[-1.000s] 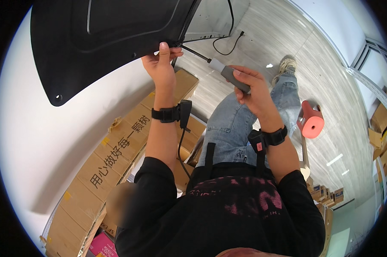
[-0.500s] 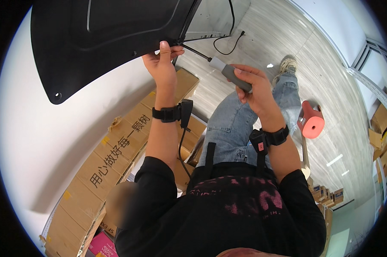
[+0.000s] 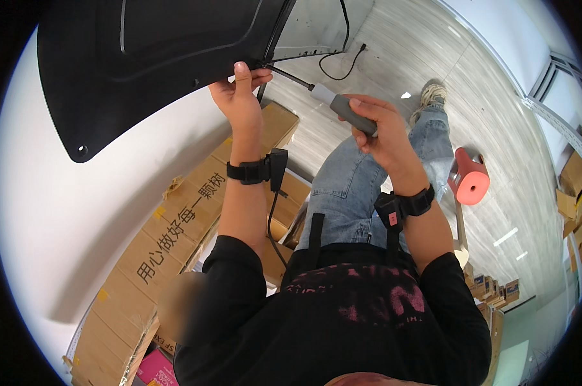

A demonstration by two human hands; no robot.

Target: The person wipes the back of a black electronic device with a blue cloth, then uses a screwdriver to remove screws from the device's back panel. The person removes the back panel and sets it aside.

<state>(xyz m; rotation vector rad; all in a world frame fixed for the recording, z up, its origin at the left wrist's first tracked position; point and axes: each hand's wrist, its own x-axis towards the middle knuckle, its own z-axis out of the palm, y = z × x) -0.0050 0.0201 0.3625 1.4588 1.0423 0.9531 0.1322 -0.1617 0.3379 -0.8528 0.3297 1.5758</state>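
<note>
A large black panel (image 3: 168, 58) with a hole near its lower corner fills the upper left. My left hand (image 3: 239, 103) grips its lower edge near the right corner, thumb on the near face and fingers behind. My right hand (image 3: 387, 132) is closed round the grey handle of a screwdriver (image 3: 349, 110). The dark shaft of that tool slants up and left to the panel's corner beside my left fingertips. Whether its tip sits in a screw is too small to tell.
A long cardboard box (image 3: 181, 225) lies along the white wall on the left. A black cable (image 3: 342, 74) trails on the floor beyond my hands. To the right stands a coral-red object (image 3: 472, 183) near my leg; several small boxes (image 3: 493, 289) sit behind it.
The panel has shifted slightly to the left in the picture, and my left hand and the screwdriver with it. Both hands keep their grip.
</note>
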